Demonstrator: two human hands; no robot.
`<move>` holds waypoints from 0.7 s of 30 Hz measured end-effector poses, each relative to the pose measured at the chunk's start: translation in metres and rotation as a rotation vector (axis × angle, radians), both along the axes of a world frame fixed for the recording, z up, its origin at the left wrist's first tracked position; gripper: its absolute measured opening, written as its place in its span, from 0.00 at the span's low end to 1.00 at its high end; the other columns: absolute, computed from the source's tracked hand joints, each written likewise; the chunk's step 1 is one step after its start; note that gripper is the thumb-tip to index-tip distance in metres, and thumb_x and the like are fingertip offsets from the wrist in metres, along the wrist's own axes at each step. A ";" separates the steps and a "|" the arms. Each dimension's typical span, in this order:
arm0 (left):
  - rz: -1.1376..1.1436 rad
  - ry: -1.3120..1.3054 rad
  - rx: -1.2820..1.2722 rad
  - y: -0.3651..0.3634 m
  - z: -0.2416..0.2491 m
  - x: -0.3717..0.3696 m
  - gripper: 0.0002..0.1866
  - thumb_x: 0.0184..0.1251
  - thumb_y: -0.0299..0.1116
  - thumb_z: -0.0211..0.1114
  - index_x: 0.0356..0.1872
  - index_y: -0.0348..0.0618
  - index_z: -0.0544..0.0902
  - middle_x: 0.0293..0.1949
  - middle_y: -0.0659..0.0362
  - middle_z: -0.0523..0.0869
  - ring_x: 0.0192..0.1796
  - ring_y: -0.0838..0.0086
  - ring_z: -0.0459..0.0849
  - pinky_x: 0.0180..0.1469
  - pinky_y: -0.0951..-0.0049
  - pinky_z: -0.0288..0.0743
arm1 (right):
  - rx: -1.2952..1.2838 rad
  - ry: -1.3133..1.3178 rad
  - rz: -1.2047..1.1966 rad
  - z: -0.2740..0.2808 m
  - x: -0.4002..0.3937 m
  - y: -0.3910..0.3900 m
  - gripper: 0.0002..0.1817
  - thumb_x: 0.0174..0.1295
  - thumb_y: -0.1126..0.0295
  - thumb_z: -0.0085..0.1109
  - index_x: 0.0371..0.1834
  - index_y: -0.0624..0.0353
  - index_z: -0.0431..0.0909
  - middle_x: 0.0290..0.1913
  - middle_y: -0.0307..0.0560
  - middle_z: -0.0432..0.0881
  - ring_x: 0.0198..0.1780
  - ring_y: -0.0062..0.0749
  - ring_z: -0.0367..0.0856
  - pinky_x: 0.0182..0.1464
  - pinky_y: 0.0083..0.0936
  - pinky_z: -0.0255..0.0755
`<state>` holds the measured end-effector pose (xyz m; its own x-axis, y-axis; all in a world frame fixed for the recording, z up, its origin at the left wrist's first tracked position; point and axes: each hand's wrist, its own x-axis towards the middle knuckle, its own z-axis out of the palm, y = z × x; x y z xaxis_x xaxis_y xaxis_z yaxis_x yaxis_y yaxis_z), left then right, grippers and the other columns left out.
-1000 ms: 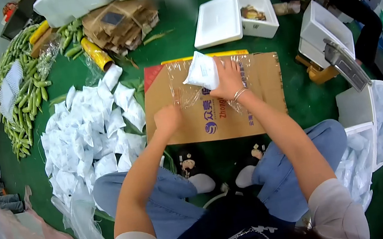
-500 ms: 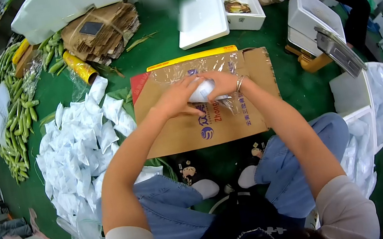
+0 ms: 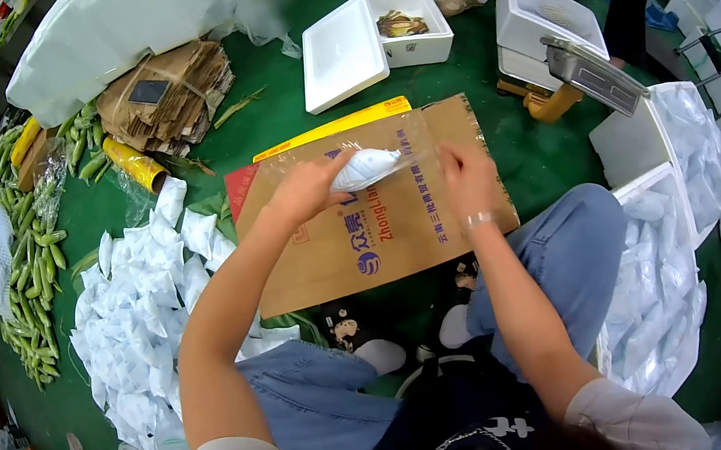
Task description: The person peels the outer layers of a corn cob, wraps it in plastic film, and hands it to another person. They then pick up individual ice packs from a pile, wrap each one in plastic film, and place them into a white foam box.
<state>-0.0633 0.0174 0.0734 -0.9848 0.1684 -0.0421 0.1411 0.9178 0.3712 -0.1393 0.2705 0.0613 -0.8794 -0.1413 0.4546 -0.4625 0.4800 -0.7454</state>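
A white packet (image 3: 367,167) lies in clear film over the flat cardboard (image 3: 313,257), which bears blue and red print. My left hand (image 3: 309,192) grips the packet's left end between thumb and fingers. To the right of the packet, my right hand (image 3: 469,176) is closed on the stretched clear film. Behind the cardboard's far edge lies a yellow film box (image 3: 344,125).
White packets (image 3: 133,320) are piled at the left, beside green corn (image 3: 30,271). Stacked cardboard (image 3: 207,79) and an open foam box (image 3: 433,32) stand farther back. A scale (image 3: 595,76) and foam boxes of wrapped packets (image 3: 653,290) are at the right. Another person sits behind.
My hands have moved apart. The right hand has left the packet and pulled the film out to the right. The view has shifted slightly.
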 end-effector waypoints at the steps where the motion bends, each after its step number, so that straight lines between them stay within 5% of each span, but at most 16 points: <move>1: 0.002 0.003 -0.001 0.011 0.012 0.005 0.38 0.53 0.40 0.73 0.67 0.53 0.67 0.45 0.44 0.84 0.41 0.48 0.84 0.47 0.55 0.78 | -0.061 -0.141 0.041 0.020 -0.010 -0.008 0.08 0.57 0.74 0.59 0.36 0.66 0.83 0.32 0.55 0.84 0.33 0.45 0.82 0.38 0.30 0.75; 4: -0.010 -0.073 -0.098 0.037 0.034 0.023 0.28 0.60 0.46 0.68 0.60 0.47 0.75 0.38 0.42 0.85 0.38 0.47 0.84 0.44 0.55 0.78 | -0.069 -0.339 0.283 0.026 -0.041 -0.049 0.10 0.56 0.74 0.58 0.38 0.67 0.83 0.36 0.60 0.85 0.36 0.50 0.84 0.41 0.31 0.77; 6: -0.051 -0.010 0.176 0.041 0.034 0.031 0.24 0.65 0.52 0.61 0.51 0.43 0.82 0.33 0.40 0.85 0.35 0.44 0.83 0.41 0.56 0.78 | 0.428 -0.261 0.427 0.043 -0.009 -0.061 0.12 0.55 0.74 0.58 0.41 0.66 0.83 0.40 0.62 0.84 0.39 0.51 0.84 0.42 0.31 0.78; 8: -0.060 0.022 0.288 0.030 0.012 0.037 0.24 0.68 0.51 0.59 0.47 0.38 0.84 0.32 0.42 0.86 0.32 0.52 0.84 0.39 0.60 0.78 | 0.648 -0.050 0.666 0.010 0.020 -0.050 0.19 0.54 0.73 0.59 0.50 0.63 0.80 0.48 0.61 0.82 0.47 0.51 0.82 0.48 0.34 0.76; 10: 0.225 -0.540 0.486 0.022 0.006 0.043 0.22 0.69 0.47 0.58 0.49 0.37 0.83 0.44 0.46 0.87 0.44 0.62 0.85 0.50 0.63 0.76 | 0.568 -0.131 0.876 0.034 0.055 -0.014 0.34 0.51 0.67 0.65 0.64 0.64 0.68 0.59 0.61 0.74 0.59 0.52 0.74 0.61 0.37 0.69; 11: 0.208 -0.546 0.723 0.008 -0.034 0.047 0.22 0.69 0.44 0.57 0.50 0.33 0.82 0.48 0.50 0.86 0.48 0.70 0.81 0.52 0.68 0.74 | 0.566 -0.133 0.883 0.028 0.066 -0.001 0.34 0.51 0.67 0.65 0.64 0.64 0.68 0.59 0.61 0.74 0.59 0.52 0.74 0.61 0.37 0.69; 13: 0.274 -0.707 0.845 0.011 -0.064 0.046 0.22 0.69 0.43 0.57 0.50 0.32 0.82 0.48 0.50 0.86 0.48 0.70 0.81 0.52 0.68 0.74 | 0.790 0.355 0.886 0.017 0.080 0.017 0.48 0.45 0.63 0.70 0.68 0.72 0.56 0.64 0.63 0.66 0.67 0.53 0.64 0.70 0.41 0.57; 14: 0.334 -0.865 0.965 0.015 -0.075 0.045 0.22 0.69 0.42 0.57 0.50 0.31 0.81 0.47 0.50 0.86 0.48 0.69 0.81 0.52 0.68 0.74 | 0.791 0.346 0.885 0.006 0.082 0.016 0.48 0.45 0.63 0.70 0.68 0.72 0.56 0.64 0.63 0.66 0.67 0.53 0.64 0.70 0.41 0.57; 16: 0.390 -0.921 0.956 0.027 -0.064 0.042 0.20 0.69 0.40 0.55 0.49 0.33 0.83 0.47 0.49 0.86 0.50 0.67 0.82 0.52 0.67 0.74 | 0.906 0.196 0.919 -0.017 0.081 0.010 0.58 0.37 0.59 0.76 0.68 0.77 0.51 0.65 0.67 0.62 0.69 0.57 0.59 0.73 0.41 0.52; 18: 0.209 -0.623 0.356 0.024 -0.066 0.034 0.18 0.67 0.38 0.55 0.46 0.33 0.83 0.44 0.46 0.86 0.49 0.61 0.82 0.51 0.65 0.74 | 0.879 0.192 0.910 -0.021 0.071 0.002 0.60 0.33 0.57 0.77 0.66 0.80 0.53 0.63 0.68 0.65 0.67 0.53 0.63 0.71 0.39 0.55; 19: 0.209 -0.629 0.358 0.028 -0.052 0.035 0.18 0.67 0.38 0.55 0.46 0.33 0.83 0.44 0.46 0.86 0.49 0.61 0.82 0.51 0.65 0.74 | 0.890 -0.006 0.986 -0.021 0.062 -0.003 0.59 0.32 0.56 0.77 0.65 0.79 0.54 0.61 0.68 0.68 0.65 0.54 0.66 0.68 0.38 0.60; 21: 0.151 -0.109 -0.032 0.035 -0.016 0.045 0.24 0.64 0.48 0.58 0.50 0.35 0.80 0.46 0.44 0.84 0.51 0.54 0.81 0.53 0.60 0.73 | 0.997 -0.294 1.110 -0.017 0.038 -0.020 0.53 0.33 0.52 0.76 0.61 0.75 0.63 0.54 0.66 0.76 0.58 0.53 0.74 0.59 0.37 0.70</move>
<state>-0.0184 0.0525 0.0574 -0.9881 0.0157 -0.1528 -0.0387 0.9372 0.3468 -0.1016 0.2509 0.0443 -0.1640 -0.9059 -0.3904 -0.8146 0.3476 -0.4644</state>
